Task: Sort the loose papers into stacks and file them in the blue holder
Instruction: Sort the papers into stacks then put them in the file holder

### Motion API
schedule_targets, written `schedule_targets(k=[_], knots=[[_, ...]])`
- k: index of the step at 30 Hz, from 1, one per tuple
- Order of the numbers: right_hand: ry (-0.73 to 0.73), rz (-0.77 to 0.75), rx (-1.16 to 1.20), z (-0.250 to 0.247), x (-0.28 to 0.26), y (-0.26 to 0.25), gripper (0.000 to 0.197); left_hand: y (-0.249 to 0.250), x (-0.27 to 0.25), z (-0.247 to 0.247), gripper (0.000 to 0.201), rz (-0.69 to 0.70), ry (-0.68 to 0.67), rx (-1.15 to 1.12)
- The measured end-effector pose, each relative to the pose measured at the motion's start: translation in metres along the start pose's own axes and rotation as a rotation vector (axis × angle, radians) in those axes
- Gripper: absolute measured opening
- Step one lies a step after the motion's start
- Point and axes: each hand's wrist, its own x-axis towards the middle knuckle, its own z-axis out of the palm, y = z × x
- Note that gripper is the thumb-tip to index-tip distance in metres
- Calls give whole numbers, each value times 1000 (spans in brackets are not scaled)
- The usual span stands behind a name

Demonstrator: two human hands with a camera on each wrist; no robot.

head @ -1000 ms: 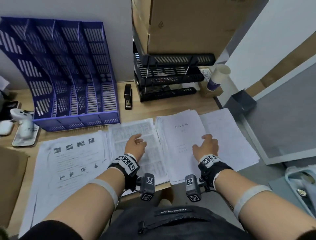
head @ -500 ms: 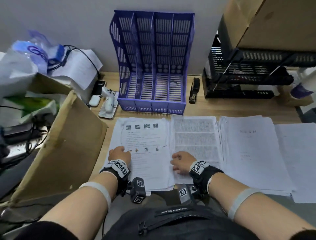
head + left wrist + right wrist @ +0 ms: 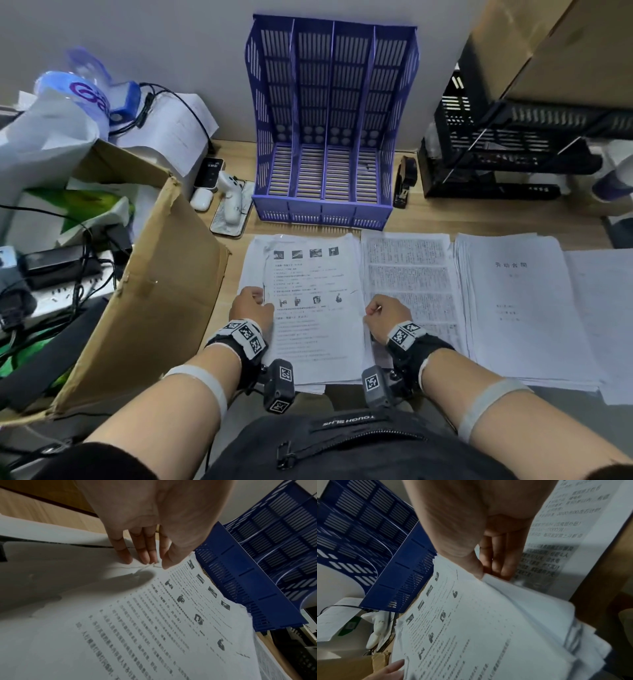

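Grip of left hand (image 3: 251, 305): fingers (image 3: 145, 550) and thumb pinched on the left edge of the leftmost stack (image 3: 317, 308), paper crumpled slightly at the contact in the left wrist view. Grip of right hand (image 3: 387, 317): thumb above, fingers (image 3: 501, 563) curled beneath, clamped on the right edge of the same stack, edge raised off the sheets below. Stack itself: illustrated question sheet on top, several loose sheets under it with ragged, uneven edges, lying on the surface directly in front of the blue holder (image 3: 325, 137).

Adjacent: second stack (image 3: 411, 274) of dense text just beside on the right, touching or overlapping at the edge; third stack (image 3: 513, 301) with a title page beyond that; further sheets at the far right edge. Blue holder upright against the wall, four compartments, none showing any paper. Cardboard box (image 3: 154, 291) close on the left; black stapler (image 3: 404, 181) and black tray rack (image 3: 513, 154) to the right of the holder.

Step in hand, as judged: sorting appears complete; first stack seized at both sides for squaring and lifting. Filing not yet begun.

Next move calls for: even lift with both sides together, edges tapped flush, stack turned upright and fed into one compartment. Risk noted: lower sheets slipping out of the uneven bundle.
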Motion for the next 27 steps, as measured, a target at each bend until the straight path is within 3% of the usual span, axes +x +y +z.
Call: schedule_targets(k=[3, 7, 11, 15, 18, 23, 27], knots=[[7, -3, 28, -1, -3, 3, 22, 3, -1, 2, 35, 17, -4, 38], [51, -42, 66, 2, -9, 3, 7, 2, -5, 2, 38, 73, 13, 61], [13, -68, 44, 6, -8, 1, 20, -7, -1, 3, 44, 129, -12, 81], [-5, -98, 8, 7, -6, -1, 21, -5, -7, 2, 45, 158, -35, 79], [14, -136, 20, 3, -7, 0, 15, -4, -6, 4, 47, 141, -29, 65], [29, -149, 151, -12, -7, 8, 26, 8, -7, 9, 36, 69, 40, 35], [-14, -164, 294, -24, -5, 20, 29, 17, -4, 15, 49, 75, 41, 41]])
